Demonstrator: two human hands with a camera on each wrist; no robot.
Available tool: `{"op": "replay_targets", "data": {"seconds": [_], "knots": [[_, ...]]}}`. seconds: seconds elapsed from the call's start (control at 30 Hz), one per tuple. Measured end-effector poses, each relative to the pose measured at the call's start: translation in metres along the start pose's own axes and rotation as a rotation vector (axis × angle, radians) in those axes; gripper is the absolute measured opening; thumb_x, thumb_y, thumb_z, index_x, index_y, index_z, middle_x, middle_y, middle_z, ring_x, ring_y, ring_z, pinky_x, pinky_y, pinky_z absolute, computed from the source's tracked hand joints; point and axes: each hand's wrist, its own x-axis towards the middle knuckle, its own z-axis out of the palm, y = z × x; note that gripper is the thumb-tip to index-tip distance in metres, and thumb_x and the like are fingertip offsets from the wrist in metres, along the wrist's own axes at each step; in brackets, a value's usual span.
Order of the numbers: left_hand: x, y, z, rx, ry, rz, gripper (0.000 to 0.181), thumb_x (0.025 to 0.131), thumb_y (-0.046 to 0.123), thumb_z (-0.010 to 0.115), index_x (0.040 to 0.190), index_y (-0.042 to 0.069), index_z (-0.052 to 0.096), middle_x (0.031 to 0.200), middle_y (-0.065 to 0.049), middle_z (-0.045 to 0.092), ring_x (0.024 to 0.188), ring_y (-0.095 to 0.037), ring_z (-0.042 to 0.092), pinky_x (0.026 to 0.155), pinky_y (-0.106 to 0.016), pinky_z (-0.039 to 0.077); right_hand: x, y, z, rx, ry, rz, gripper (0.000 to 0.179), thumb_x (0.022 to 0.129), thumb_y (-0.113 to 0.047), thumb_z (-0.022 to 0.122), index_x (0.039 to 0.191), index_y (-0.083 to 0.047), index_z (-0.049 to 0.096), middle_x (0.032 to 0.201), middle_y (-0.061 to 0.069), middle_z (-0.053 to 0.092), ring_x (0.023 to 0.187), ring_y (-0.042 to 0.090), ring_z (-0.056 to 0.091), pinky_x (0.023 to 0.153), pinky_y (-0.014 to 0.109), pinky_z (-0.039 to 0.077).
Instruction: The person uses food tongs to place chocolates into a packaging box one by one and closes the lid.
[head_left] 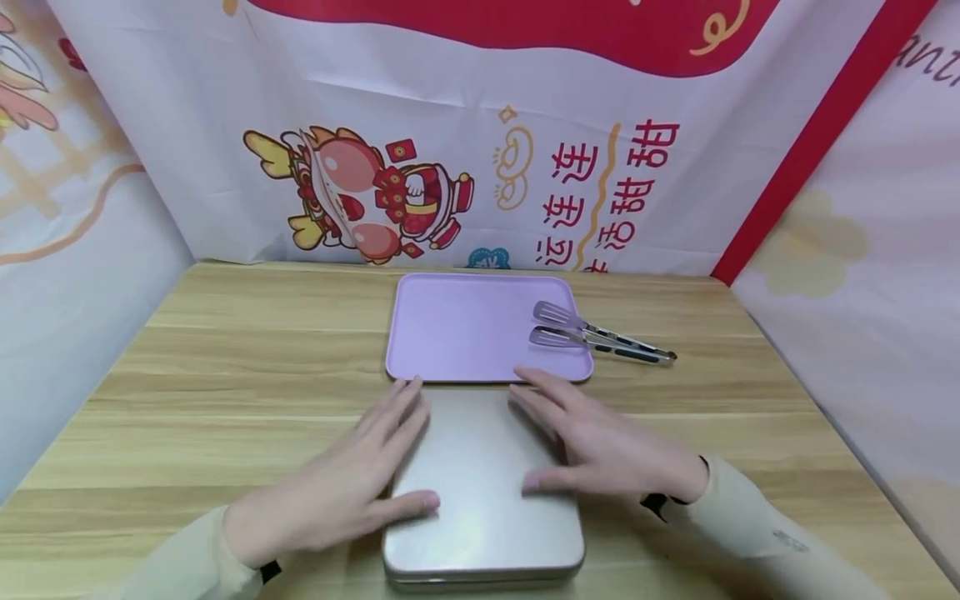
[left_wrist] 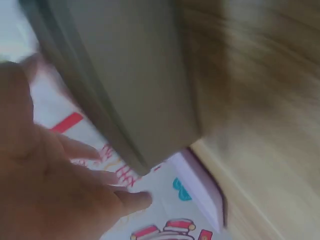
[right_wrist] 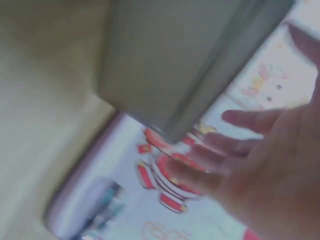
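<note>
A closed silver metal box [head_left: 483, 492] with a lid lies flat on the table, its long side running away from me. My left hand [head_left: 348, 479] is at its left side, fingers fairly straight and thumb over the lid. At the right side, my right hand [head_left: 603, 442] reaches over the lid's edge with its fingers spread. Both wrist views show the box's side wall [left_wrist: 135, 75] and lid seam close by, with extended fingers [right_wrist: 195, 175] near its upper edge. Whether either hand touches the box I cannot tell. Neither hand grips anything.
Just beyond the box lies a shallow lilac tray [head_left: 457, 333]. Metal tongs [head_left: 630, 346] with slotted heads rest across its right rim, handles pointing right over the wooden table [head_left: 247, 358]. A printed cloth [head_left: 405, 75] hangs behind the table, with more cloth at both sides.
</note>
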Motion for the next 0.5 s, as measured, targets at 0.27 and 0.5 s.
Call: {"op": "replay_targets", "data": {"seconds": [0.27,0.5], "knots": [[0.001,-0.001,0.01,0.194,-0.001,0.171,0.088,0.099,0.062,0.038,0.154,-0.003,0.016,0.162,-0.019,0.0,0.146,-0.034,-0.009,0.113,-0.06,0.005,-0.02,0.0,0.006,-0.015,-0.143,-0.152,0.116,0.078,-0.076,0.061,0.158,-0.01,0.01,0.163,0.01,-0.007,0.147,0.035,-0.003,0.116,0.051,0.009],[-0.008,0.012,0.021,0.308,0.024,0.331,0.092,0.098,0.065,0.037,0.151,-0.009,0.023,0.159,-0.026,0.006,0.145,-0.041,0.004,0.114,-0.056,0.013,-0.03,-0.021,0.016,-0.155,-0.163,-0.286,0.129,0.072,-0.085,0.056,0.156,-0.001,0.005,0.162,0.018,-0.006,0.146,0.038,-0.002,0.114,0.055,0.012]]}}
